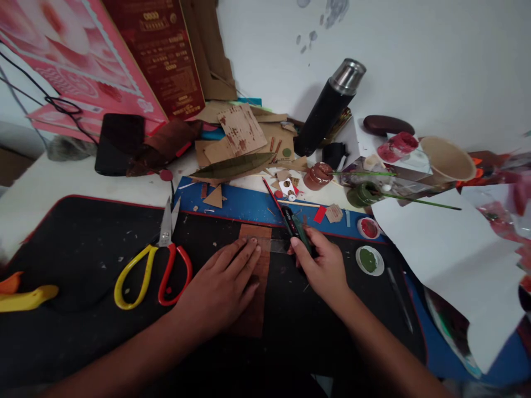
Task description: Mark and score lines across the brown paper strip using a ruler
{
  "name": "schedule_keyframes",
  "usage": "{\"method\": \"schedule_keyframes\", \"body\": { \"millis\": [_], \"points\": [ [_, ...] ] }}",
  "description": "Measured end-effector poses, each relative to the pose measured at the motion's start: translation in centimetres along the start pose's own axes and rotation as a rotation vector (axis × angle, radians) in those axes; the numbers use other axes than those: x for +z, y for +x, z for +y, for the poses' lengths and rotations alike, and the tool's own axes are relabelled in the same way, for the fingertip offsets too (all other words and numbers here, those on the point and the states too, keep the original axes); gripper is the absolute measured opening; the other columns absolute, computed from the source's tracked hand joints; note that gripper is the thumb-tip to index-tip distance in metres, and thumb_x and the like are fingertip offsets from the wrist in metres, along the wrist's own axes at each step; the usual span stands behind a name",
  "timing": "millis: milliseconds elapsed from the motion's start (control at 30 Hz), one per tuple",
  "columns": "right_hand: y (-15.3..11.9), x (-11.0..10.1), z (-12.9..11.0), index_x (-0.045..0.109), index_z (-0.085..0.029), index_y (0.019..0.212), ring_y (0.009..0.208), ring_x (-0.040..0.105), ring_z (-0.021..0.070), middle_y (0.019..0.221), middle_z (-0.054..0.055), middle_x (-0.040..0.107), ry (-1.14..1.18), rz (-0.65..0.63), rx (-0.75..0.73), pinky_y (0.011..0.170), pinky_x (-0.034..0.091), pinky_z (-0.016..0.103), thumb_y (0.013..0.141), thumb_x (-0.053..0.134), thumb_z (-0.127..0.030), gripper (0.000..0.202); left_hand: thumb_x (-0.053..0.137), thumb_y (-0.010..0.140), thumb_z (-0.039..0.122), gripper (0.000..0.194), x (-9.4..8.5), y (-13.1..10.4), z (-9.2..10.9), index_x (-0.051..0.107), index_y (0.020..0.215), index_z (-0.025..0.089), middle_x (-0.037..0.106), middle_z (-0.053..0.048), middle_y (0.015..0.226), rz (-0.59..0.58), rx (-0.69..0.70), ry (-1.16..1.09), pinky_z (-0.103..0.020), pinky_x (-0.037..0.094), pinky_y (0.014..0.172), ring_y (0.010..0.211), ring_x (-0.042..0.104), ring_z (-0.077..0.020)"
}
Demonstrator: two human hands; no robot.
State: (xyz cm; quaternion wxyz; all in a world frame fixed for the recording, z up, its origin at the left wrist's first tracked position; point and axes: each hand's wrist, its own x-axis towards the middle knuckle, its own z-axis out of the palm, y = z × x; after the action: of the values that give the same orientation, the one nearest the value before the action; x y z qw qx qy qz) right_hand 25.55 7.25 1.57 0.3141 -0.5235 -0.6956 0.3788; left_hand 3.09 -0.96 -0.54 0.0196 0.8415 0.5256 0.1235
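Note:
My left hand lies flat, fingers stretched out and pressing on a clear ruler. Beneath the ruler is a brown strip, running lengthwise towards me on the black mat. In my right hand is a dark green and black utility knife, gripped just beyond the strip's right edge, near the ruler's end. Its blade cannot be made out. To the left of my left hand, scissors with one yellow and one red handle rest partly spread.
Behind the mat lie cardboard scraps and a long green leaf shape. A black flask leans near paint jars. Right of my hands are a lid of green paint, a dark pen-like stick and white paper.

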Motion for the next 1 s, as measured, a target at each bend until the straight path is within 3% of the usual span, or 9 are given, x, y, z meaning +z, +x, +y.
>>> {"method": "schedule_keyframes", "body": {
  "millis": [833, 1000],
  "points": [
    [-0.08, 0.45, 0.43, 0.069, -0.021, 0.096, 0.058, 0.064, 0.0137, 0.075, 0.0, 0.072, -0.049, 0.036, -0.037, 0.054, 0.046, 0.024, 0.102, 0.06, -0.035, 0.017, 0.038, 0.109, 0.037, 0.052, 0.12, -0.06, 0.02, 0.054, 0.15, 0.01, 0.059, -0.012, 0.152, -0.005, 0.009, 0.012, -0.044, 0.043, 0.115, 0.142, 0.05, -0.0305],
    [0.15, -0.1, -0.04, 0.07, -0.022, 0.106, 0.057, 0.066, 0.0152, 0.075, 0.0, 0.073, -0.074, -0.025, -0.003, 0.052, 0.047, 0.024, 0.101, 0.06, -0.038, 0.019, 0.037, 0.109, 0.037, 0.052, 0.06, -0.02, -0.03, 0.056, 0.148, 0.009, 0.061, -0.013, 0.15, 0.022, 0.03, 0.025, -0.043, 0.042, 0.115, 0.142, 0.051, -0.0301]
  ]
}}
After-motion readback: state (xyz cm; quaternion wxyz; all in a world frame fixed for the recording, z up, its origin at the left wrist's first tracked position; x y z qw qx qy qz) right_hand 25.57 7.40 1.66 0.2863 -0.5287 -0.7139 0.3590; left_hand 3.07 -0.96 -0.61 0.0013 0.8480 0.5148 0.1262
